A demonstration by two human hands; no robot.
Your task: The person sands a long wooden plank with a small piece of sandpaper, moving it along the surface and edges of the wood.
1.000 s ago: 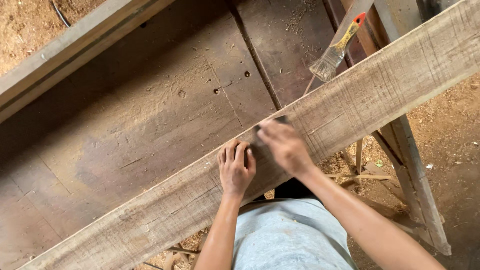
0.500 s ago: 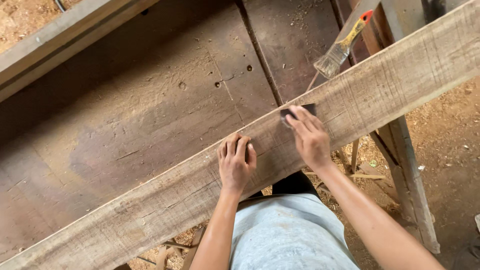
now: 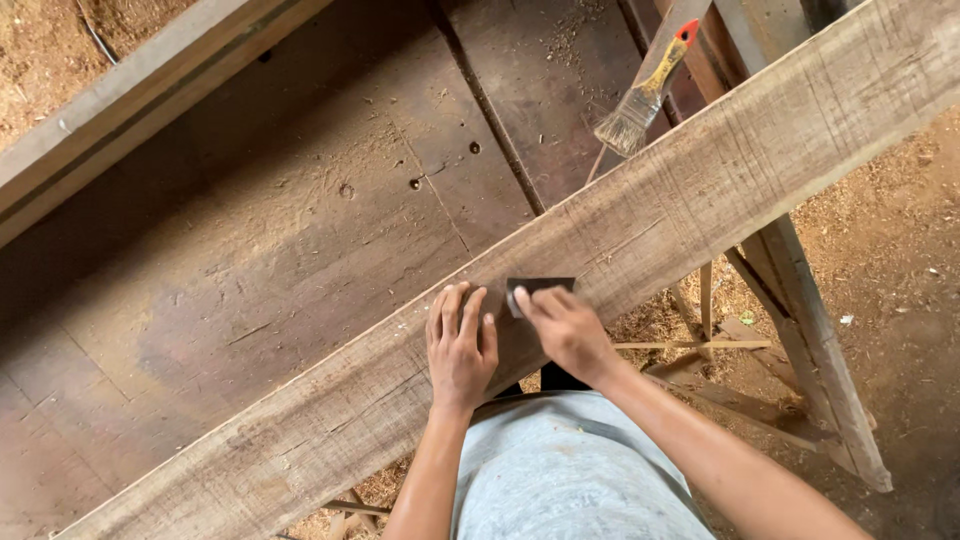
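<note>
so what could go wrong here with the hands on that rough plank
The plank looks rough-sawn, so the flat left hand could pick up splinters. The right hand presses a small dark pad with bare fingertips that could slip onto the wood. The paintbrush lies close to the plank and might get knocked.

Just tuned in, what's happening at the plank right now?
A person leans over a long rough plank laid slantwise across a dark wooden bench. The left hand lies flat on the plank, and the right hand presses a small dark sanding block against its face. A paintbrush lies on the bench beyond the plank. Sawdust covers the ground.
</note>
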